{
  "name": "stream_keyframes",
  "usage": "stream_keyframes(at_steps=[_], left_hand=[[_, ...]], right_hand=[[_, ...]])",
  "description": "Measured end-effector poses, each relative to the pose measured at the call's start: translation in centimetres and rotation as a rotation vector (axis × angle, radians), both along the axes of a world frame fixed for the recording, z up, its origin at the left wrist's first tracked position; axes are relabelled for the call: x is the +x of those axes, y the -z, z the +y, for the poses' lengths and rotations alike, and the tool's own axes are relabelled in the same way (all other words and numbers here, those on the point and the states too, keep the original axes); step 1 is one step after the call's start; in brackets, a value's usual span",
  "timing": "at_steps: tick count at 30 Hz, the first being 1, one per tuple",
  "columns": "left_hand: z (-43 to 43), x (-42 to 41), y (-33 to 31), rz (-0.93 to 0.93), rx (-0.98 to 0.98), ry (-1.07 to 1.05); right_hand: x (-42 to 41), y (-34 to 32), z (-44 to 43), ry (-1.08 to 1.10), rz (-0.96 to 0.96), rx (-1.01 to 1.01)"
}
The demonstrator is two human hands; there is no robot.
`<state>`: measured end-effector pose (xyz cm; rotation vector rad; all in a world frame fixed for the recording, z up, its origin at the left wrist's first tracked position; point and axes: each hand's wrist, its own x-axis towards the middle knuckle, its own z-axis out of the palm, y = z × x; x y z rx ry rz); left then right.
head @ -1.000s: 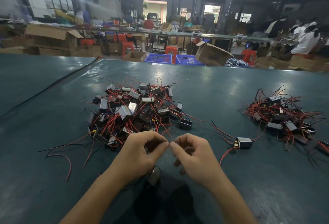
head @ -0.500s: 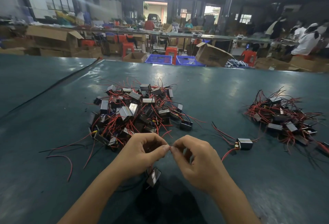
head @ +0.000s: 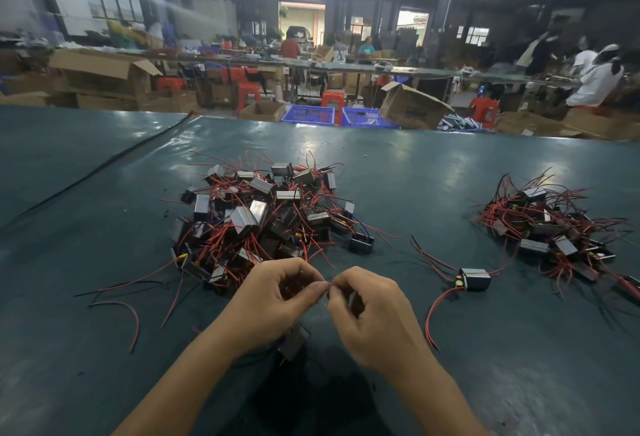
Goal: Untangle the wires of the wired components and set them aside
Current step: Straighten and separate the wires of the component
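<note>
Left hand (head: 277, 300): fingers curled, thumb and forefinger pinched together at the tip. Right hand (head: 374, 317): same posture, its pinch meeting the left's tip to tip above the table (head: 104, 383). Both forearms enter from the bottom edge.

A held component (head: 294, 343), a small dark block, hangs tilted just below the left hand, over the mat. The lead is too fine to make out between the fingertips. Both hands seem to grip this component by its wire.

Just beyond the hands, touching distance from the knuckles: tangled pile (head: 263, 217) of dark and silver blocks, red and black wires knotted through. One block (head: 361, 242) sits at the pile's right edge. Loose red wires (head: 117, 307) trail out left of the pile.

Right of the hands: single component (head: 476, 279) lying apart, red wire curling toward the near edge. Farther right, well apart from the main heap: second pile (head: 547, 227), smaller and flatter.

Beyond the table edge: blue crates (head: 308, 114), an open cardboard box (head: 412, 106), red stools (head: 247, 90), people at a long bench, blurred.
</note>
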<state>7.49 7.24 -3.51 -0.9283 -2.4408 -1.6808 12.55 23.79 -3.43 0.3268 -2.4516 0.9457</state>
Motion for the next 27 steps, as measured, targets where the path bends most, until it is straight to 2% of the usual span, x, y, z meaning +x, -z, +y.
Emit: stream_keyframes(at_steps=[4,8,11,14,16,18,22,27], left_hand=[[-0.1,0.0,0.3,0.25,-0.102,-0.057],[-0.1,0.2,0.5,0.463,-0.225,-0.069],[-0.2,0.3,0.3,0.6,-0.313,-0.071],[-0.1,0.4,0.2,0.633,-0.328,-0.053],[0.0,0.4,0.2,0.563,-0.278,-0.064],[0.0,0.3,0.2,0.404,-0.171,-0.075],[0.0,0.1,-0.1,0.119,-0.051,-0.059],[-0.1,-0.1,-0.2,-0.052,-0.025,-0.046]], right_hand=[[-0.4,0.5,-0.8,0.038,-0.161,-0.267],[-0.6,0.3,-1.0,0.088,-0.356,-0.376],[-0.6,0.1,-0.9,0.091,-0.521,-0.578],[-0.5,-0.1,-0.8,0.059,-0.631,-0.732],[-0.6,-0.2,-0.5,0.01,-0.643,-0.769],[-0.7,-0.3,-0.2,-0.039,-0.545,-0.691],[-0.4,0.1,0.8,-0.066,-0.092,-0.122],[-0.1,0.0,1.2,-0.073,0.051,0.13]])
